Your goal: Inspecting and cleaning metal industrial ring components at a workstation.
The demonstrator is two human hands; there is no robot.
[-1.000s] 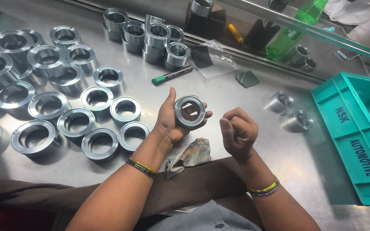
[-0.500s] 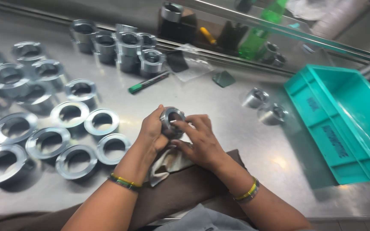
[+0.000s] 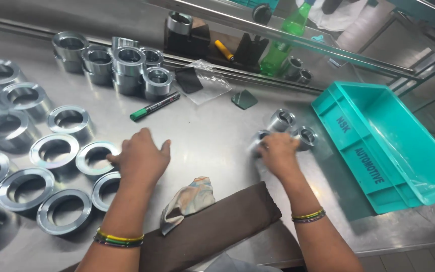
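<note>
- Comparing with half a second ago, we note that the two hands, then joined at the middle of the steel table [image 3: 212,136] around one small metal ring, are now well apart.
- We no longer see that ring between the hands; we judge that the wiping or checking of it is over and the piece is being set down.
- We see the right hand [image 3: 278,153] out at the right, between the cloth and the teal bin [image 3: 373,166]. It is blurred, fingers curled down over a small metal ring [image 3: 259,138] standing on the table; we read it as closed on that ring, though the blur hides the fingertips.
- We record two more small rings [image 3: 293,128] just beyond that hand, near the bin's long wall; the bin's floor looks bare.
- We see the left hand [image 3: 141,157] palm down, fingers loosely spread and holding nothing. It lies over the edge of a wide ring [image 3: 95,157], and another wide ring [image 3: 107,190] sits partly under the wrist.
- We note the rag [image 3: 187,200] beside the brown cloth [image 3: 217,226] between the forearms, and the green marker [image 3: 154,107] further back.
- We note more wide rings spread to the left and taller rings stacked at the back [image 3: 127,68].
</note>
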